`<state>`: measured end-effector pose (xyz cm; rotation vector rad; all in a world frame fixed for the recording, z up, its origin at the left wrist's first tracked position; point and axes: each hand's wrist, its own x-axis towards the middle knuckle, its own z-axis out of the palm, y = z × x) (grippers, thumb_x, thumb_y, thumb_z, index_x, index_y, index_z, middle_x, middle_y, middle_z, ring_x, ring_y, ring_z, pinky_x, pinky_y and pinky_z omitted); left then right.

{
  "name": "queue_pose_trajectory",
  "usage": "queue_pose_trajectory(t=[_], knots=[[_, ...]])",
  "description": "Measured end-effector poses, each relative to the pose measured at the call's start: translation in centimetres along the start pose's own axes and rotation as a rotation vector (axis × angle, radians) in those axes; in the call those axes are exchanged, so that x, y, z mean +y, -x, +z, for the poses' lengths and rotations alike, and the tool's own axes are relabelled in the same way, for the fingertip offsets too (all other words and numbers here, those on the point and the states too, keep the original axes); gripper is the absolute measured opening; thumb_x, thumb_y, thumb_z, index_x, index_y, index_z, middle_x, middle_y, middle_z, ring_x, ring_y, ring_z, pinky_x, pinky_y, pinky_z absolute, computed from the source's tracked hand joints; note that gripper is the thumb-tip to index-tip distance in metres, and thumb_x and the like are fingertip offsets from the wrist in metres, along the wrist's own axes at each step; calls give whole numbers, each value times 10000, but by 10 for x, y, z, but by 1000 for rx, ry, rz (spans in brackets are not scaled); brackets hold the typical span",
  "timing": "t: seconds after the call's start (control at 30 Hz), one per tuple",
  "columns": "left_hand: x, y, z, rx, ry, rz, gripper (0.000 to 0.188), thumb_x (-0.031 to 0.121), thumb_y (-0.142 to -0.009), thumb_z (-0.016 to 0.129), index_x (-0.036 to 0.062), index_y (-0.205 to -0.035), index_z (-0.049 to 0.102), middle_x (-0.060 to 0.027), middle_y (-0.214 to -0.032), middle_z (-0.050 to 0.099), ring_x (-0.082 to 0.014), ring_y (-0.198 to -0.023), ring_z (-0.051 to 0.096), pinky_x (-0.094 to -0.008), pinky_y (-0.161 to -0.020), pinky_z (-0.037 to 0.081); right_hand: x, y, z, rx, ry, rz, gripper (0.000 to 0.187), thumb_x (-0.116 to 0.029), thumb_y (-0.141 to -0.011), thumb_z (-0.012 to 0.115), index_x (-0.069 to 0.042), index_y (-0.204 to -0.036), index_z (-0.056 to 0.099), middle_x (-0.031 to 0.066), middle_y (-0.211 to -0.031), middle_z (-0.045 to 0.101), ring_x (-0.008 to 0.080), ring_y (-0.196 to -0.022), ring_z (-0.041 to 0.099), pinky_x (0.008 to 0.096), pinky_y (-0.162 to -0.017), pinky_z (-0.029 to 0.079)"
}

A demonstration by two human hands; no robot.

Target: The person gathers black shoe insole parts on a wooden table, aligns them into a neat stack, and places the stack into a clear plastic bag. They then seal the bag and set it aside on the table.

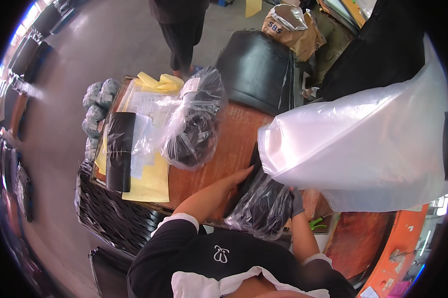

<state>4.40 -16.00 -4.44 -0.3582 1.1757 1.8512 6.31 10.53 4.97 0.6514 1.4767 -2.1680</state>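
Note:
A clear plastic bag of black material lies at the table's near edge, close against my body. My left hand is bare and grips its left side, beside a dark strip that runs up under the large translucent bag. On the right side, my right hand wears a grey glove and closes on the bag's edge; its fingertips are partly hidden. A large translucent plastic bag spreads over the right of the table, its open mouth just beyond my hands.
On the wooden table sit another filled clear bag, a black roll and yellow papers. A black drum-like container stands beyond. Green-handled snips lie near my right forearm. Another person stands beyond the table.

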Motion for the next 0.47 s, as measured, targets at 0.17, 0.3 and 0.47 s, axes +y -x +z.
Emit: queue_pose_trajectory(t=[0.17,0.3,0.47], knots=[[16,35,-1,19,70,-27,777,701,-873,371,78,-1311,522,-122,-1232,585,-247,-1055,585,-384,-934,432,1,26,27,-86,-222,107,399,-191,-857,563,4,-1204,536,129,-1155,612,267,-1025,602,388,-906,489],[56,101,4,64,81,9,739,672,-859,459,50,-1239,581,-118,-1133,636,-249,-976,619,-363,-899,456,16,38,68,-227,-350,101,447,-230,-853,546,0,-1234,506,133,-1186,585,281,-1075,573,409,-942,466],[144,235,23,319,-391,-45,822,699,-830,477,68,-1356,464,-140,-1228,584,-204,-1107,558,-350,-971,402,50,40,131,-519,-600,139,573,-322,-826,589,-54,-1313,451,126,-1288,519,295,-1179,501,508,-995,401]])
